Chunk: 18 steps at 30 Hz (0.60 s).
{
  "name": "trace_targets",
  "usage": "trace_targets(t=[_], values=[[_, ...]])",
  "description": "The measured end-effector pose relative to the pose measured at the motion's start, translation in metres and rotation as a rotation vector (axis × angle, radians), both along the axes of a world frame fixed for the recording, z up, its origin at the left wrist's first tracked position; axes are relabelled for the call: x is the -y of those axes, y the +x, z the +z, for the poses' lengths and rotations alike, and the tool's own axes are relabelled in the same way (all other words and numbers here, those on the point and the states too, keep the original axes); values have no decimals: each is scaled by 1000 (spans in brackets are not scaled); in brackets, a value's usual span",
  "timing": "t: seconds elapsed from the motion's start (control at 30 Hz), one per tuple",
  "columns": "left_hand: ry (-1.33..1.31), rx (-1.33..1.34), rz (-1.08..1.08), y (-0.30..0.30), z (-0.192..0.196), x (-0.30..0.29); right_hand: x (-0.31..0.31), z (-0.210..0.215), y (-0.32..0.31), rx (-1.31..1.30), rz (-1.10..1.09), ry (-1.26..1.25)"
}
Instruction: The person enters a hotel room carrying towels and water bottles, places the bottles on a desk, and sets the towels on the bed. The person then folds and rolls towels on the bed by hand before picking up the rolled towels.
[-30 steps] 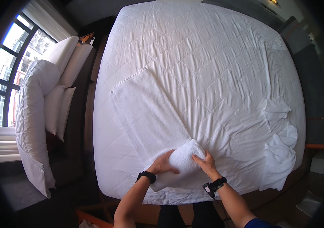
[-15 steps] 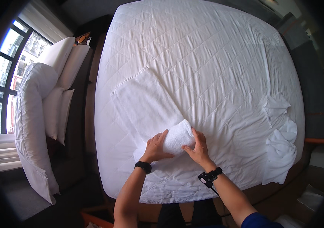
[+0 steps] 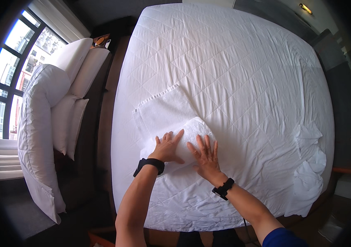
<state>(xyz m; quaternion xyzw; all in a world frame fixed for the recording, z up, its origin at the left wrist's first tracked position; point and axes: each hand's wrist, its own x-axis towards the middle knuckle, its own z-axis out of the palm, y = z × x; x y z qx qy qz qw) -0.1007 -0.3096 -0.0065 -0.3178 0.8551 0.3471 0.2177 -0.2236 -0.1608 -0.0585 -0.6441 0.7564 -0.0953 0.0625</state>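
A white towel (image 3: 165,108) lies on the bed, its near part rolled up and its far end still flat with a ribbed edge. My left hand (image 3: 168,147) rests on the left part of the roll, fingers spread. On the roll's right part lies my right hand (image 3: 205,157), its fingers stretched out and apart. Both palms press on the rolled part from above, and neither hand grips it. A black band circles each wrist.
The bed (image 3: 233,78) has a wrinkled white quilted cover. Bunched white cloths (image 3: 308,173) lie along its right edge. To the left, a rolled white duvet (image 3: 39,136) and several pillows (image 3: 66,119) rest on a dark seat by the window (image 3: 18,70).
The towel roll has moved forward, leaving a shorter flat stretch beyond it. My right hand has gone from holding the roll's right end to lying spread on top. The view has shifted slightly.
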Motion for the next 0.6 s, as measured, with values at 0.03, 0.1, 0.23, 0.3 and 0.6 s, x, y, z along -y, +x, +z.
trace_targets(t=[0.03,0.1,0.23,0.3,0.6], values=[[-127,-53,44,-7,6,-1,13,-4,-7,-213,17,-35],[-519,-228,120,-17,-2,-22,33,1,-17,-154,7,41],[-798,-190,43,-1,-12,-29,82,21,-20,-34,70,139],[-613,-169,78,4,-21,1,107,43,-21,-9,140,298],[-716,-618,710,11,-13,-7,230,60,-54,214,428,618]])
